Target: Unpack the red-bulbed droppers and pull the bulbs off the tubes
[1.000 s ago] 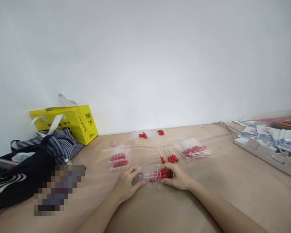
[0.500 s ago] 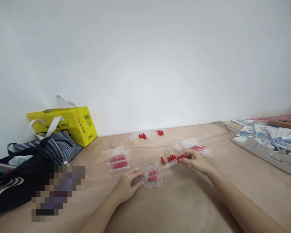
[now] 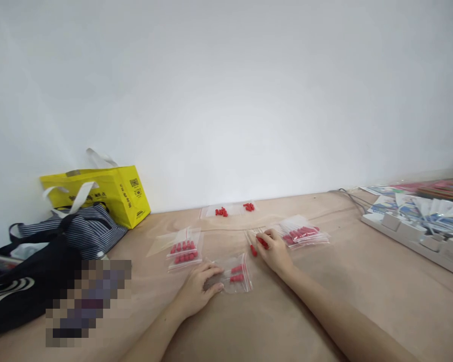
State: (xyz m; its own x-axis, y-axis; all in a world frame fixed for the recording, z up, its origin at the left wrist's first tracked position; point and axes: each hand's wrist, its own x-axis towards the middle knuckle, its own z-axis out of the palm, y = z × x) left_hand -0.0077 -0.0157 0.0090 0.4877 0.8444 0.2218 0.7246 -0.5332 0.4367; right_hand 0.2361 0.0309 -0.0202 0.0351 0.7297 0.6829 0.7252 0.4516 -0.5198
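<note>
Fingers and thumb apart, my left hand (image 3: 199, 286) rests against the left end of a clear zip bag (image 3: 245, 259). Inside that bag lie a couple of red-bulbed droppers (image 3: 236, 277). My right hand (image 3: 276, 252) reaches over a row of loose droppers, its fingers closed around a red bulb (image 3: 263, 243). Those fingers partly hide the row, so I cannot tell how many bulbs they touch. Left of them, one loose dropper (image 3: 253, 250) lies with its thin clear stem pointing away from me.
Filled zip bags (image 3: 184, 254) lie at left, with another stack (image 3: 302, 232) at right. Loose red bulbs (image 3: 222, 212) sit on clear bags near the wall. A yellow bag (image 3: 132, 196) and black bag (image 3: 33, 281) stand far left; a white power strip (image 3: 407, 236) is right.
My right hand has moved left and down from holding a dropper in the air to the row of loose droppers. My left hand and its bag have stayed put.
</note>
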